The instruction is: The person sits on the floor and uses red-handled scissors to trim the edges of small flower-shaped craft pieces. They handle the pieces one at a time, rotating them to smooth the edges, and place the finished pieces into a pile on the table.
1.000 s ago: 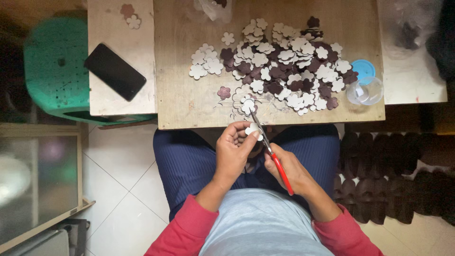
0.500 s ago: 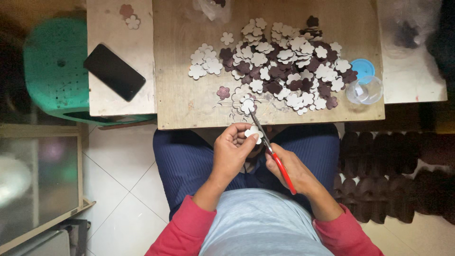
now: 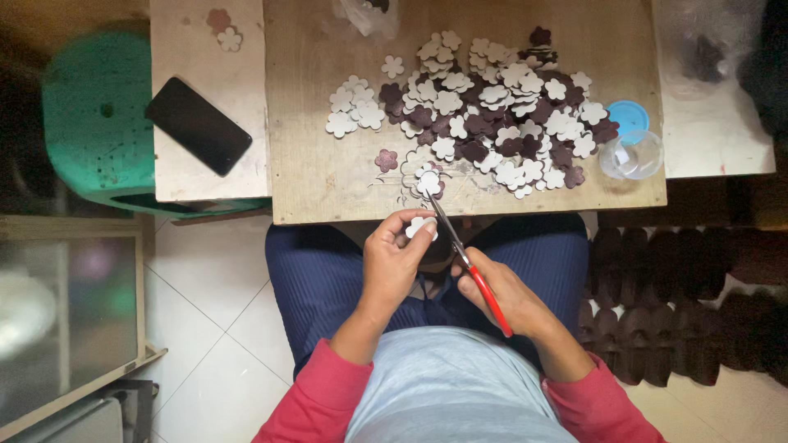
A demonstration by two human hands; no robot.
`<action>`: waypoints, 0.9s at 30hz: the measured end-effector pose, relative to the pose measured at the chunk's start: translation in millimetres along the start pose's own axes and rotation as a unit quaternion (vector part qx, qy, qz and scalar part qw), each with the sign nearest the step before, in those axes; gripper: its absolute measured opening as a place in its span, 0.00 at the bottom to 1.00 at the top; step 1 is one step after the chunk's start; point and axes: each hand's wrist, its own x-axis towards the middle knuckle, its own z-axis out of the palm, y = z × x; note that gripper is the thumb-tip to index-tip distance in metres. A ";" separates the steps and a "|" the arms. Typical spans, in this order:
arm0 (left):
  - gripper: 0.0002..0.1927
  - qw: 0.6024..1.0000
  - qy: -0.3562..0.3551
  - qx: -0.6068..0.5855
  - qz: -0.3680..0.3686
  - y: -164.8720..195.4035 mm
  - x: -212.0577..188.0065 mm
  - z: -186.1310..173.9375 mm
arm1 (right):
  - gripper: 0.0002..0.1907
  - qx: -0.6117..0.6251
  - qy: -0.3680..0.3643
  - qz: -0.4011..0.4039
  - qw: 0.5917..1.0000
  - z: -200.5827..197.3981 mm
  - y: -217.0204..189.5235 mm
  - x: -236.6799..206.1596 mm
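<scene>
My left hand (image 3: 394, 261) pinches a small white flower-shaped cutout (image 3: 420, 226) just below the board's near edge. My right hand (image 3: 502, 294) grips red-handled scissors (image 3: 469, 262), whose metal blades point up toward the cutout and the board. Both hands hover over my lap in blue trousers. On the wooden board (image 3: 328, 172) lies a heap of white and dark maroon flower cutouts (image 3: 492, 107), with a few loose ones near the front edge.
A black phone (image 3: 197, 125) lies on a pale board (image 3: 190, 175) at left, over a green stool (image 3: 82, 115). A clear cup (image 3: 630, 156) and a blue lid (image 3: 628, 116) sit at the board's right. A plastic bag (image 3: 369, 12) lies at the top. White floor tiles (image 3: 205, 328) are below.
My hands have stayed nearly still; the scissors and the white cutout shifted only slightly against each other.
</scene>
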 end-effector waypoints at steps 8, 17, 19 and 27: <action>0.12 0.999 0.014 -0.038 0.006 -1.3 0.3 1.4 | 0.17 -0.004 -0.012 0.006 1.000 0.5 0.2 0.1; 0.12 0.999 0.016 -0.039 0.004 -0.8 0.3 0.3 | 0.14 0.002 -0.014 0.008 1.000 1.2 -0.4 -0.7; 0.12 0.999 0.014 -0.049 0.006 -1.2 0.8 0.8 | 0.13 0.000 -0.013 0.014 1.000 1.1 -0.6 -0.4; 0.12 0.999 0.015 -0.044 0.013 -2.3 1.9 -0.3 | 0.15 -0.016 -0.007 0.041 0.999 2.3 3.7 0.2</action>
